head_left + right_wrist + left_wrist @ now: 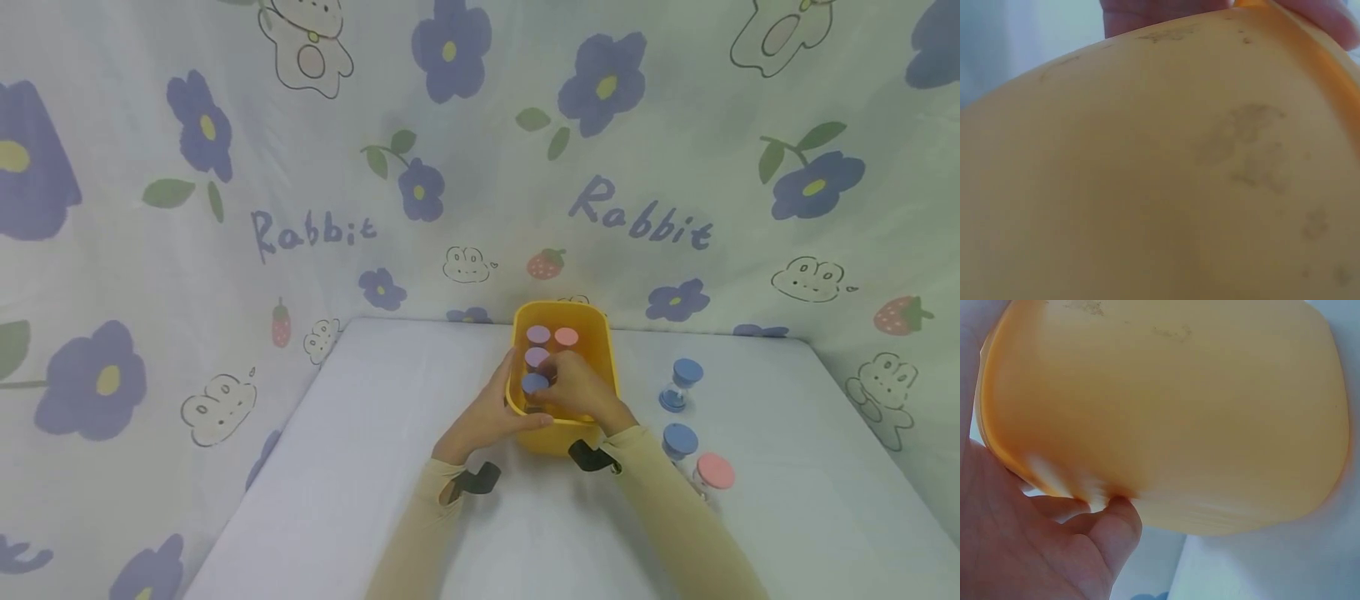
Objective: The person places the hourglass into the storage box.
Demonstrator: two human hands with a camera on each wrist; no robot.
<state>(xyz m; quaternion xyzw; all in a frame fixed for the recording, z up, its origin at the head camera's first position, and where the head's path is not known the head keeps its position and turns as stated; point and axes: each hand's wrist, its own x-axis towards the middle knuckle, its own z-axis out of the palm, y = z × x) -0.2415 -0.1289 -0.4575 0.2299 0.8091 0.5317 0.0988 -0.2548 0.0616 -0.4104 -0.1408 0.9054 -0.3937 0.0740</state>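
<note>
A yellow plastic bin [562, 437] stands on the table near the back wall. My left hand [486, 415] grips its near left corner, thumb along the front rim. In the left wrist view the fingers [1119, 528] press against the bin's outer wall. My right hand [583, 390] reaches into the bin and pinches a blue-topped hourglass [534, 383] at the near left. Behind that one, two purple-topped hourglasses [537, 335] line the left side, beside a pink-topped hourglass [566, 337]. Only the bin's scuffed wall [1147, 169] and bits of a hand show in the right wrist view.
Right of the bin, a blue hourglass [672, 400] stands at the back. Closer in are another blue-topped hourglass [680, 440] and a pink-topped hourglass [715, 471], by the right forearm. A rabbit-and-flower cloth [495, 167] hangs behind the white table [360, 417].
</note>
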